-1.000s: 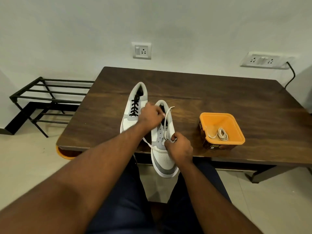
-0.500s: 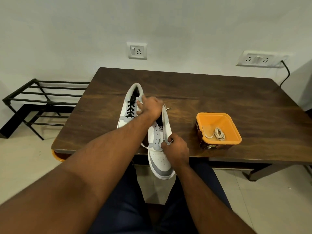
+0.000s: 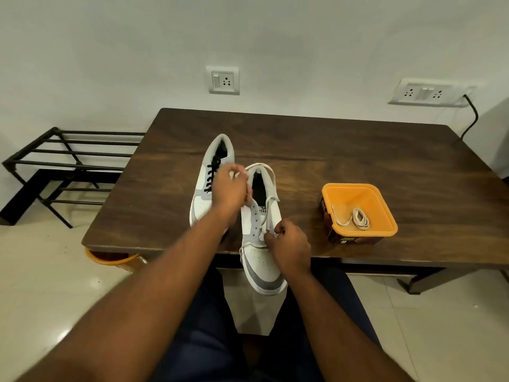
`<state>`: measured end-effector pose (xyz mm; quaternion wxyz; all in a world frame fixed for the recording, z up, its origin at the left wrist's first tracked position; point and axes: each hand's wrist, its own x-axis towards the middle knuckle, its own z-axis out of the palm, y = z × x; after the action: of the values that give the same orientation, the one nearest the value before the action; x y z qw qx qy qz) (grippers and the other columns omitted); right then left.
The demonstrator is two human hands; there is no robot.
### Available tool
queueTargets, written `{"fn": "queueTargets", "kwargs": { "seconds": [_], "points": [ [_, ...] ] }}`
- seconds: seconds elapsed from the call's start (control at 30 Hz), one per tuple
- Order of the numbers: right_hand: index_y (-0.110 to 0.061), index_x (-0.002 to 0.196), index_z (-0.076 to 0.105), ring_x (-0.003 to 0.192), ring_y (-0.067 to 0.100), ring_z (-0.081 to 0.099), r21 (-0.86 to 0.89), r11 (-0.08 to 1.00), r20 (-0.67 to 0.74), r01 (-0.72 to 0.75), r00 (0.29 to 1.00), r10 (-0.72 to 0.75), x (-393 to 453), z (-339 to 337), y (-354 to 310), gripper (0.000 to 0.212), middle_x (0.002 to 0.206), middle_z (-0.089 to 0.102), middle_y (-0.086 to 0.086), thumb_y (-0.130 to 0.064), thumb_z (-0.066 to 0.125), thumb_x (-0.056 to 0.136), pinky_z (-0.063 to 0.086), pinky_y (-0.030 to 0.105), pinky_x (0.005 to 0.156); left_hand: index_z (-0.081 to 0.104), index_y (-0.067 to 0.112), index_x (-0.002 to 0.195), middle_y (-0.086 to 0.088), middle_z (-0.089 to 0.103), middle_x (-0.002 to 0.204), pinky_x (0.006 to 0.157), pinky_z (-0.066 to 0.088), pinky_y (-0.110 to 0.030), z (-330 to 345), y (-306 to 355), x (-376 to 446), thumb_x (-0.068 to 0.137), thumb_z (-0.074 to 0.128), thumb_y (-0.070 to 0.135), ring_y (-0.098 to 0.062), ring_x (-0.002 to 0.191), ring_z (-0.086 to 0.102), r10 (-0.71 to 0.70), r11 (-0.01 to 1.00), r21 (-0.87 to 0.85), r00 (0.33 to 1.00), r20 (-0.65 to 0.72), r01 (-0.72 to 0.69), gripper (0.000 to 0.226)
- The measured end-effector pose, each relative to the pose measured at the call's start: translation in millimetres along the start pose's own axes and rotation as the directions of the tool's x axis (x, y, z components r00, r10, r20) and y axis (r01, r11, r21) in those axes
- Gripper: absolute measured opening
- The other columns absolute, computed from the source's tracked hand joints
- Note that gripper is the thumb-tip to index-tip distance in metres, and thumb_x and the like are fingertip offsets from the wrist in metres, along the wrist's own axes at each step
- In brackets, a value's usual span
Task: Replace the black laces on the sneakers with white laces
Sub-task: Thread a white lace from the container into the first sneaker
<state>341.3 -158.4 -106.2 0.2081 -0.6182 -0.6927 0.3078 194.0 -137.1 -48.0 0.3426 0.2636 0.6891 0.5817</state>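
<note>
Two white and grey sneakers lie on the dark wooden table (image 3: 344, 150). The left sneaker (image 3: 205, 202) still carries a black lace (image 3: 212, 176). The right sneaker (image 3: 261, 260) hangs with its toe over the table's front edge and has a white lace (image 3: 268, 216) through its lowest eyelets. My left hand (image 3: 230, 188) grips the top of the right sneaker's tongue and side. My right hand (image 3: 289, 244) pinches the white lace beside the lower eyelets. One strand loops up around the collar.
An orange tub (image 3: 385, 216) stands to the right of the sneakers with a coiled white lace (image 3: 358, 219) inside. A black metal rack (image 3: 68, 164) stands on the floor at the left. An orange rim (image 3: 110, 260) shows under the table's left corner.
My left hand has shifted along the shoe's collar and stays on the right sneaker. My right hand still pinches the white lace near the lower eyelets. The view has tilted slightly.
</note>
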Motion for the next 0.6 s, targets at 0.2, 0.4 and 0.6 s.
{"fn": "queueTargets", "kwargs": {
  "seconds": [0.2,0.4,0.6],
  "points": [
    [-0.018,0.102,0.058,0.089,0.023,0.059,-0.017,0.997,-0.049,0.08,0.996,-0.08,-3.7,3.4,-1.0,0.02,0.097,0.064,0.003,-0.025,0.067,0.085,0.036,0.026,0.068,0.058,0.012,0.09,-0.009,0.06,0.065,0.04,0.042,-0.025,-19.8,-101.6,-84.1,0.091,0.061,0.045,-0.017,0.046,0.052,-0.312,0.939,0.14,0.95,-0.027,0.313,0.034],
    [-0.018,0.103,0.057,0.091,0.024,0.061,-0.034,0.996,-0.053,0.081,0.995,-0.083,-3.4,4.7,-2.1,0.02,0.098,0.066,0.004,-0.024,0.068,0.086,0.037,0.026,0.068,0.063,0.005,0.083,-0.013,0.061,0.069,0.048,0.048,-0.027,-19.8,-105.6,-74.5,0.089,0.07,0.034,-0.021,0.057,0.055,-0.356,0.932,-0.069,0.934,0.002,0.356,0.031],
    [-0.018,0.084,0.053,0.081,0.023,0.059,-0.056,0.994,-0.095,0.089,0.991,-0.094,-8.6,4.6,-2.8,0.015,0.087,0.065,0.002,-0.022,0.067,0.087,0.036,0.027,0.064,0.061,0.01,0.098,-0.004,0.064,0.082,0.065,0.051,-0.021,-10.5,-88.3,-79.9,0.089,0.062,-0.004,-0.017,0.078,0.06,-0.283,0.938,-0.24,0.952,-0.116,0.25,0.016]
  ]
}}
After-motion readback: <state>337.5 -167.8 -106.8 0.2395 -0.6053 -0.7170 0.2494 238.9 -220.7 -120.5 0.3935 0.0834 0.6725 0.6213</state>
